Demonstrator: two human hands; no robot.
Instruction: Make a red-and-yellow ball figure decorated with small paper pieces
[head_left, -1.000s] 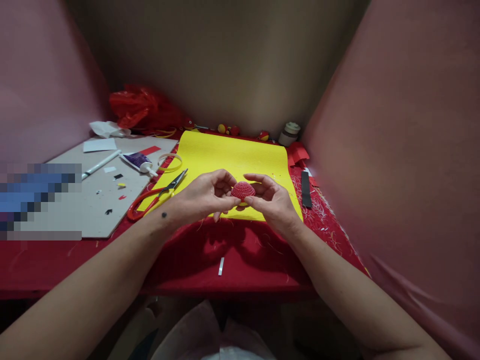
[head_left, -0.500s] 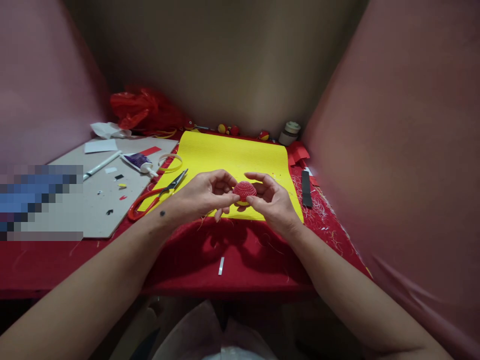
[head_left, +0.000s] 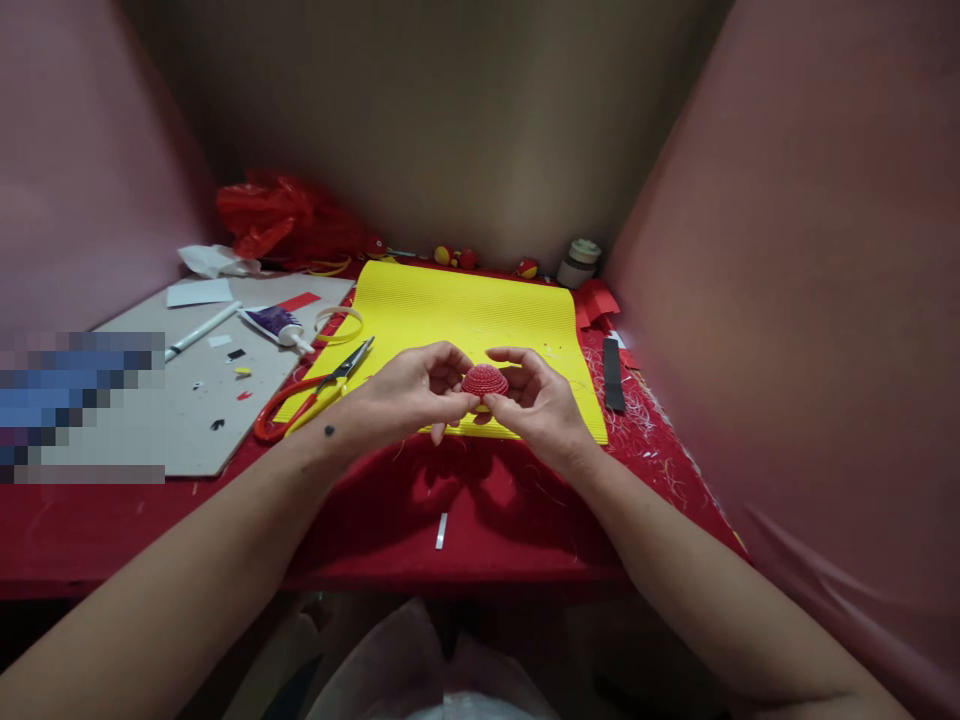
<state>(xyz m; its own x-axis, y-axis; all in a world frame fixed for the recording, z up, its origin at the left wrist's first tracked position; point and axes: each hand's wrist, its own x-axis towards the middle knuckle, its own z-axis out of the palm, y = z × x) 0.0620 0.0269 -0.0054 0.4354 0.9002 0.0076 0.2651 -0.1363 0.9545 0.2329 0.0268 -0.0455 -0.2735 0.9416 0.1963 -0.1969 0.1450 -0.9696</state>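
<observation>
Between my two hands is a small red dome [head_left: 484,380] with ringed ridges, like coiled corrugated paper, and a bit of yellow shows beneath it. My left hand [head_left: 429,390] pinches its left edge between thumb and fingers. From the other side my right hand [head_left: 534,395] grips it, thumb at the front lower edge and fingers curved behind. Both hands are raised over the front part of a yellow corrugated sheet [head_left: 465,305]. Red-handled scissors [head_left: 311,395] lie just left of my left hand, blades partly spread. The dome's underside is mostly hidden by my thumbs.
At left, a grey board [head_left: 187,430] carries a purple glue tube [head_left: 274,325], a white pen [head_left: 202,330] and paper scraps. A red plastic bag [head_left: 277,215], small red-and-yellow balls [head_left: 444,256] and a lidded jar [head_left: 580,264] line the back. A black strip [head_left: 613,375] lies right.
The red dome has tipped and shifted slightly left, so less yellow shows under it. My thumbs have moved closer together along its front edge.
</observation>
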